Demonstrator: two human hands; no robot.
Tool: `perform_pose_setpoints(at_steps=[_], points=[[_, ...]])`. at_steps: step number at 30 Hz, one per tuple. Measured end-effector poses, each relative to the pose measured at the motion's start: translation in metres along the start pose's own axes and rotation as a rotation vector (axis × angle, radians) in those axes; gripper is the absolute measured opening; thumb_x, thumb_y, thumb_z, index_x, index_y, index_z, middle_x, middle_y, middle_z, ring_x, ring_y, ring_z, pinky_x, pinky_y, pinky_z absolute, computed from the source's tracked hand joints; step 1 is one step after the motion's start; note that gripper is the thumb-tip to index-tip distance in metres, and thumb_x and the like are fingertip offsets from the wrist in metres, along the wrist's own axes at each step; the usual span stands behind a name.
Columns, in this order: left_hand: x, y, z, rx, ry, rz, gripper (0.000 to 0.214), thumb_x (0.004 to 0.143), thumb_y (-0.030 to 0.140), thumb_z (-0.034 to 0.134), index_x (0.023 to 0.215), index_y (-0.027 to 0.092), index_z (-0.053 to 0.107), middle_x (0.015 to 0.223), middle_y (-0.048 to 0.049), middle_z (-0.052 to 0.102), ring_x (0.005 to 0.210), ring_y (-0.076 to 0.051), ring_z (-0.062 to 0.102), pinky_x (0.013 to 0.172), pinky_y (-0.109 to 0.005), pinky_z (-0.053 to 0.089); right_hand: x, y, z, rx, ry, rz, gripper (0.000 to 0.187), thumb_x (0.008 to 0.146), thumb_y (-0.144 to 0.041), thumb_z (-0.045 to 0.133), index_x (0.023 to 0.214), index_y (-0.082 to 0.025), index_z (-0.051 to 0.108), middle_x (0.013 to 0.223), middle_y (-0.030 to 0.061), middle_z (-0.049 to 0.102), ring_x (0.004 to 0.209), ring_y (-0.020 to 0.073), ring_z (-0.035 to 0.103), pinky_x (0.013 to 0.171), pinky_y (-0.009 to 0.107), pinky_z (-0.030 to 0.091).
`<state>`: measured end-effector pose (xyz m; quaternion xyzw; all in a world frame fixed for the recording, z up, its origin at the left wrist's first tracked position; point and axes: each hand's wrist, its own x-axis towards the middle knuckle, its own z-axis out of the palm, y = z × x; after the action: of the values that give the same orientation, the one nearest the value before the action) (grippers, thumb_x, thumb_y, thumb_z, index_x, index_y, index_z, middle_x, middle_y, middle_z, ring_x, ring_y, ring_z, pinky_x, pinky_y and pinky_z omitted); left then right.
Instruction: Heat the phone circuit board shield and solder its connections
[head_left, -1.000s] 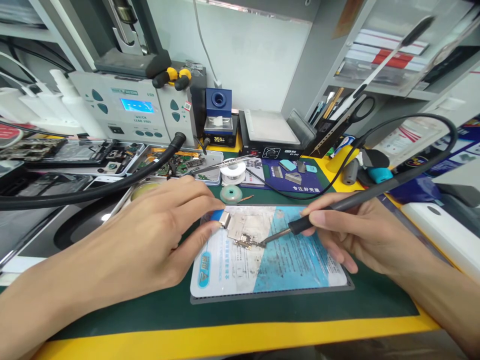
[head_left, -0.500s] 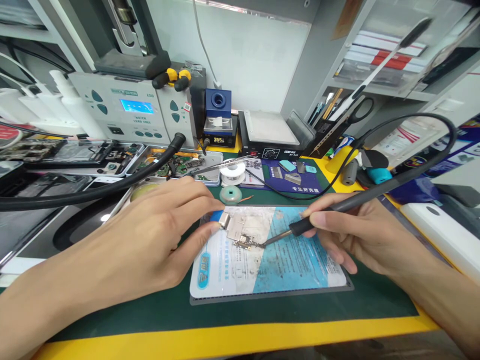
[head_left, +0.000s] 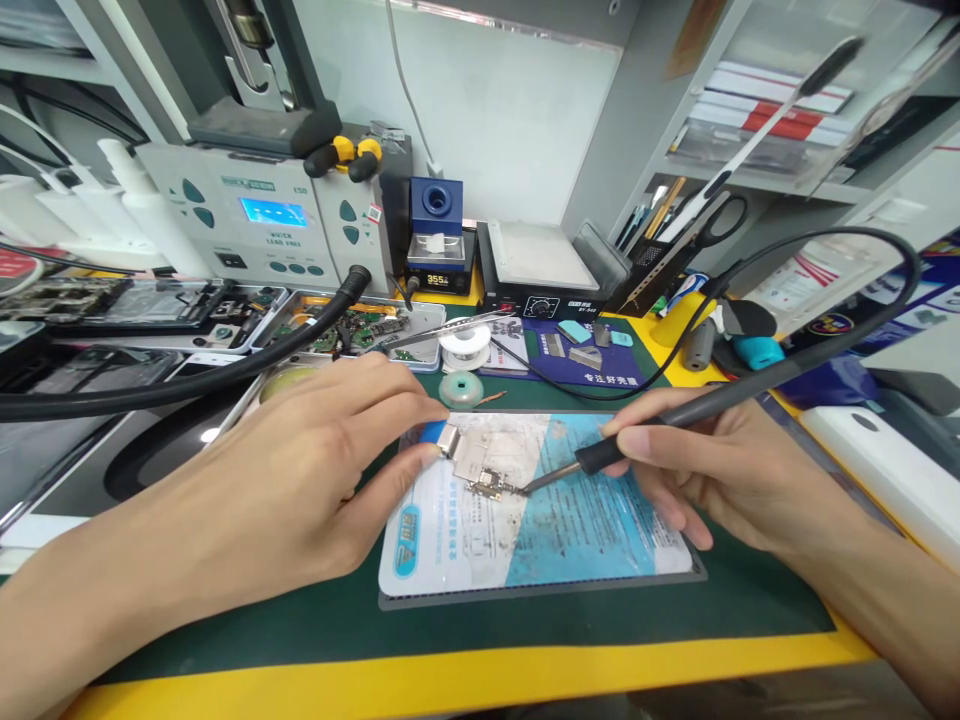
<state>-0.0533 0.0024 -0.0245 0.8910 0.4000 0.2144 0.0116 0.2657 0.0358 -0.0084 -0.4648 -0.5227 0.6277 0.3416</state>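
Note:
My left hand (head_left: 352, 440) is closed, thumb and forefinger pinching the left side of a small blue-and-silver piece (head_left: 448, 437). A pale flat strip (head_left: 471, 458) runs from that piece down to a tiny circuit board (head_left: 487, 484), which lies on a white-and-blue printed work pad (head_left: 420, 570). In my right hand (head_left: 675, 455) is a soldering iron (head_left: 600, 456), gripped like a pen by its black grip. Its tip meets the right end of the little board; whether it touches cannot be made out. The iron's thick dark cable arcs up to the right.
Behind the pad stand a solder spool (head_left: 465, 348), a greenish roll (head_left: 460, 390) and tweezers (head_left: 442, 328) on a parts tray (head_left: 420, 350). A hot-air station (head_left: 270, 215) and a heating plate (head_left: 540, 270) stand further back. A black hose (head_left: 225, 375) crosses at left.
Almost nothing differs. The soldering iron and my right hand have shifted very slightly to the left; my left hand keeps its pinch in the same spot.

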Motion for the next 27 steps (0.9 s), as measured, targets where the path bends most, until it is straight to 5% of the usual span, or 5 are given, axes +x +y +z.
perform_pose_setpoints(at_steps=[27], points=[[-0.0001, -0.0003, 0.0000, 0.022, 0.009, 0.008, 0.022, 0.105, 0.028, 0.053, 0.125, 0.025, 0.059, 0.117, -0.0044, 0.065, 0.108, -0.022, 0.062, 0.092, -0.040, 0.050, -0.0028, -0.0002, 0.0008, -0.036, 0.027, -0.006, 0.022, 0.071, -0.036, 0.097, 0.079, -0.019, 0.085, 0.065, 0.0067, 0.078, 0.032, 0.0120, 0.058, 0.024, 0.019, 0.046]])
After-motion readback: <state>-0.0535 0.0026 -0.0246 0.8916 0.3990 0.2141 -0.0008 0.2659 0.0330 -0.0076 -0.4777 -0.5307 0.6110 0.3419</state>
